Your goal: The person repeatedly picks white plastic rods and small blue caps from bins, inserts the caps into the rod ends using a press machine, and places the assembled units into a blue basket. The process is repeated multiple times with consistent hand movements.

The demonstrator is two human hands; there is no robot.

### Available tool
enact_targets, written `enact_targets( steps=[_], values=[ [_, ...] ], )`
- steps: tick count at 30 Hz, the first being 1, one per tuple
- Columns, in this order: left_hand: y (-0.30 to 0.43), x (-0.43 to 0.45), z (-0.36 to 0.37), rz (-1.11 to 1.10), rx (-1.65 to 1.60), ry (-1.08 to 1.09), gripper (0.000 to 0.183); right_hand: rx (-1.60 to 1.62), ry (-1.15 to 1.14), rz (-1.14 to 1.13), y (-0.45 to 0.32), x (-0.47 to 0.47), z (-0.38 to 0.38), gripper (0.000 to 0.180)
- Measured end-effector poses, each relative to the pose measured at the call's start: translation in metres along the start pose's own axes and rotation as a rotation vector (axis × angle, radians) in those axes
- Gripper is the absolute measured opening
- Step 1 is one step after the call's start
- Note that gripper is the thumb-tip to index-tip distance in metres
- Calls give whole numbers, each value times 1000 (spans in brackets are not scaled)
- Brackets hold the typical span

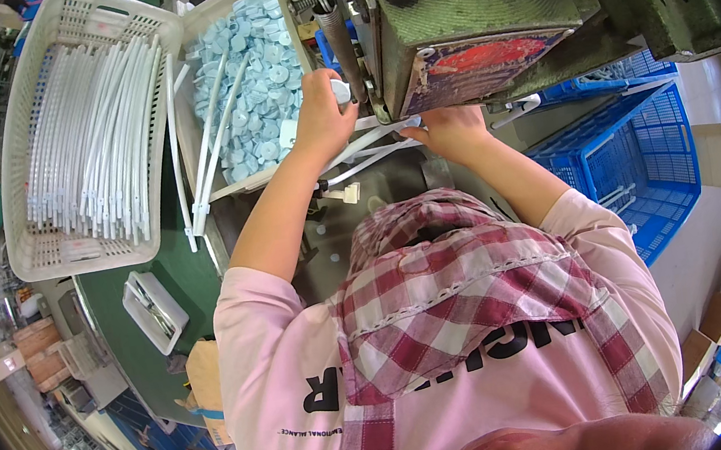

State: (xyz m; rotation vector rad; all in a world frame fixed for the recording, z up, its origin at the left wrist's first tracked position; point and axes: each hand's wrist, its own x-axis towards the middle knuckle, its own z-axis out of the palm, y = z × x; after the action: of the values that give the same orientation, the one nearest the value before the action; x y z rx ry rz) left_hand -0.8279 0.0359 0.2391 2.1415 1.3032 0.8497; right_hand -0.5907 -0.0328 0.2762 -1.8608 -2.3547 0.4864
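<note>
My left hand [324,112] pinches a pale round plastic cap [341,91] between thumb and fingers, beside the coil spring [336,40] of a green metal press [482,11]. Under the press head, my right hand [454,134] grips a white tube [367,144] near its end; the press head hides some of its fingers. Another white tube lies just below that one, between my hands. Left of my left hand is a bin [252,182] full of pale blue plastic caps [249,103], with two white tubes [218,131] lying across it.
A white plastic basket [92,259] holding many white tubes [96,137] stands at left on a green table [189,295]. A small white tray [157,313] with tools is nearer me. Blue plastic crates [637,147] stand at right. The press overhangs my right hand.
</note>
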Motion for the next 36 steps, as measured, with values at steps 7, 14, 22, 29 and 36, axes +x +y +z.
enact_targets(
  steps=[7, 14, 22, 29, 36],
  values=[
    [34, 0, -3, -295, 271, -226, 53, 94, 11, -35, 15, -1, -1, 42],
    [62, -9, 19, 128, 183, -19, 54, 130, 384, -150, 99, -3, 23, 26],
    [2, -1, 74, 741, 2010, 762, 57, 357, 424, -74, 95, 2, 27, 38],
    [71, -3, 36, 237, 290, -230, 53, 186, 518, -41, 96, -1, 34, 34],
    [61, -10, 13, 45, 378, -409, 39, -114, 459, -16, 84, -6, 25, 42]
  ],
)
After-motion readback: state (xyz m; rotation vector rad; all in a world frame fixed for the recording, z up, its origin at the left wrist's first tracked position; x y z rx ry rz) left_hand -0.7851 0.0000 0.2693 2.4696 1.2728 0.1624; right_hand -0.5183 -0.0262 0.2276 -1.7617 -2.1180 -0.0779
